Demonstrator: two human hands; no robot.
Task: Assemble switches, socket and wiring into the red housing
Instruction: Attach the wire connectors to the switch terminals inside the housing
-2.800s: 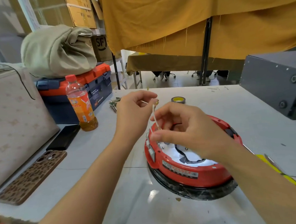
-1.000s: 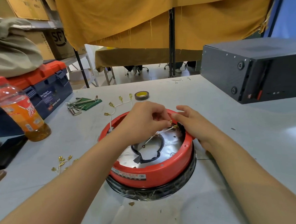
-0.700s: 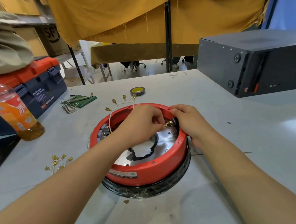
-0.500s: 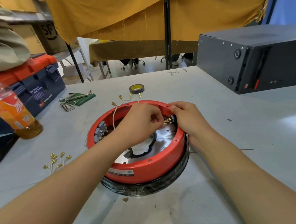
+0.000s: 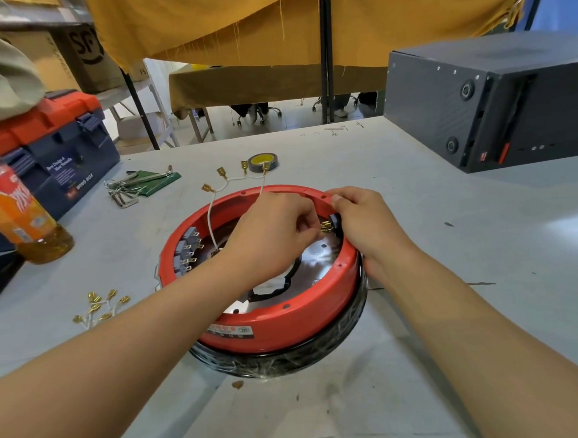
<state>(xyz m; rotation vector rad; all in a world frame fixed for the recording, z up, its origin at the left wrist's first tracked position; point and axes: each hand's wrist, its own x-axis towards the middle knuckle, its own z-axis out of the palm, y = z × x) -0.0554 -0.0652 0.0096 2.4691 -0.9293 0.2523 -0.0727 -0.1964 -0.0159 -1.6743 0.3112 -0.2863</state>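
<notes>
Pinching a brass terminal (image 5: 324, 226) at the red housing (image 5: 279, 319)'s two o'clock rim, our left hand (image 5: 268, 233) meets our right hand (image 5: 364, 221), gripping that rim.

hands (image 5: 315, 227) moved from air into red housing (image 5: 286, 316)

Grey bench (image 5: 431, 211) carries the red housing (image 5: 279, 316) — around it a tape roll (image 5: 262, 162), hex keys (image 5: 125, 194), loose brass terminals (image 5: 99, 305), orange bottle (image 5: 16, 213), toolbox (image 5: 53, 147), black case (image 5: 495, 97).
</notes>
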